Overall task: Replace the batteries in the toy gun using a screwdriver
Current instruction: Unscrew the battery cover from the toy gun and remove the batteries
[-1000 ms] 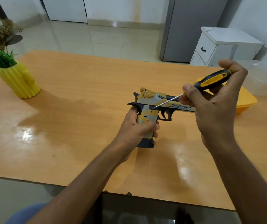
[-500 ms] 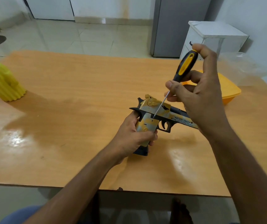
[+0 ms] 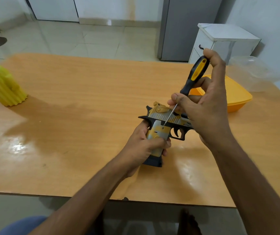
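yellow ribbed planter (image 3: 3, 85), orange tub (image 3: 237, 97), clear lid (image 3: 252, 73) on wooden table (image 3: 85, 92).

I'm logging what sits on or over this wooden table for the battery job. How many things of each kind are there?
Toys: 1, the yellow and grey toy gun
Tools: 1, the black and yellow screwdriver
Containers: 2, the orange plastic tub and the clear plastic lid
Decor: 1, the ribbed yellow plant pot
Total: 5

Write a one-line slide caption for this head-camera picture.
Left hand grips yellow-and-silver toy gun; right hand aims black-and-yellow screwdriver at its grip.
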